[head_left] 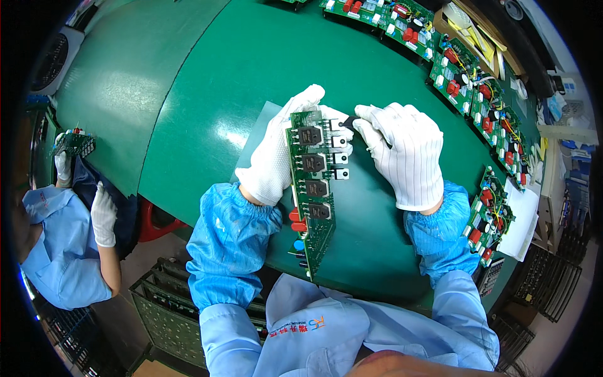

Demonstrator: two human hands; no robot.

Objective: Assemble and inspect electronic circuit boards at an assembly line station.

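My left hand [271, 157], in a white dotted glove, grips a green circuit board [321, 242] that is held up on edge over the bench. Several large black transistors [313, 163] run down the board's near side, with smaller white-faced parts [340, 158] beside them. Red and blue components show lower on the board. My right hand [409, 154], in a white striped glove, is closed in a pinch by the board's upper right corner. From its fingertips sticks a small black piece [348, 122], close to the left fingertips; its kind is too small to make out.
Several populated circuit boards [452, 78] line the far and right sides of the green bench [207, 94]. White paper [522, 220] lies at the right, a carton [471, 38] behind. Another person's gloved hand [103, 217] is at the left. A dark rack [166, 311] stands below the bench edge.
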